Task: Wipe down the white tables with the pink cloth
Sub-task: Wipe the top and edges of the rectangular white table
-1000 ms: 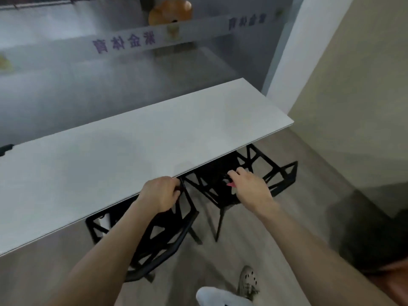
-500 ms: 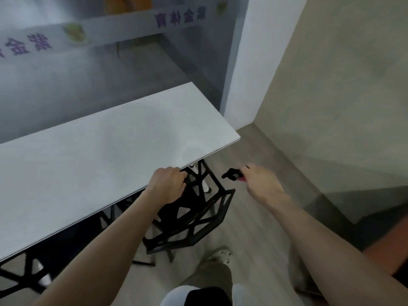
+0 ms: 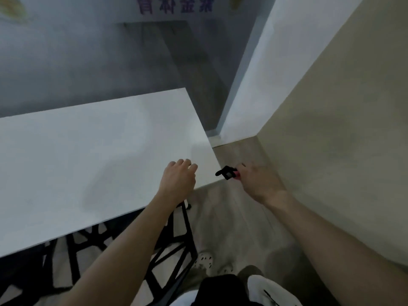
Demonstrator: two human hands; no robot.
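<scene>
Change since half a second ago sits mostly with the left hand [image 3: 178, 181]: then it gripped the top of the black chair [image 3: 176, 246] below the front edge, and now it is over the white surface [image 3: 88, 151], close to the front right corner. Its fingers [image 3: 186, 163] are curled under, knuckles up, and nothing shows in them. The chair now stands free of both hands, its frame partly under the front edge. The view has also swung right, so the surface's right end sits nearer the middle.

The right hand [image 3: 261, 183] stays off that corner, over the floor [image 3: 231, 217], as before. Its fingers grip a small black object [image 3: 226, 172] whose tip lies just beside the corner. A pink scrap [image 3: 236, 175] shows against the fingers, too small to tell whether it is the cloth; no other pink is visible.

The surface's far edge runs along a glass partition [image 3: 88, 51]. Its right end stops short of a white pillar [image 3: 254, 74] and a beige wall [image 3: 331, 129], leaving a strip of wood floor between them. The right arm reaches over that strip. A pale shoe [image 3: 204, 260] stands on the floor just beside the chair's right side.
</scene>
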